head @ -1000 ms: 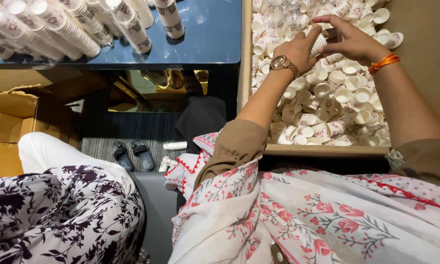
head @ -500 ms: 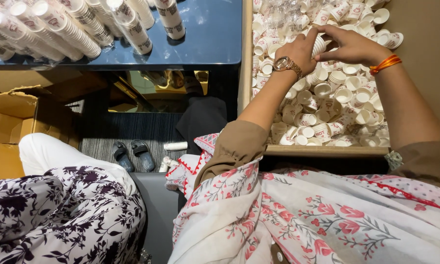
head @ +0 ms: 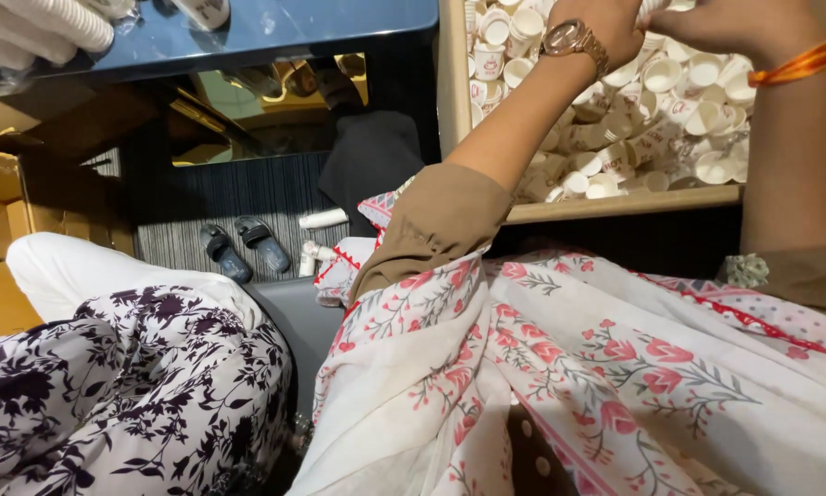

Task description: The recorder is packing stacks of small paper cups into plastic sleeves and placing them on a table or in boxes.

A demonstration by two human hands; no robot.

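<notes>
A wooden tray (head: 453,83) at the upper right is filled with several small white paper cups (head: 670,110). My left hand (head: 606,28), with a gold watch on its wrist, and my right hand (head: 734,23), with an orange thread on its wrist, meet over the tray at the frame's top edge. Both close around a white paper cup (head: 656,7) between them. The fingertips are cut off by the edge. My lap, under a white cloth with pink flowers (head: 596,386), fills the lower right.
Nested stacks of paper cups (head: 36,23) lie on a dark blue tabletop (head: 293,23) at the top left. Cardboard boxes (head: 0,211) stand at the left. Dark sandals (head: 238,248) lie on the floor. Another person's knee in black-and-white floral fabric (head: 128,386) sits beside mine.
The view has tilted downward, so my hands and the tray have slid to the top edge. My hands stay together on the cup above the tray.
</notes>
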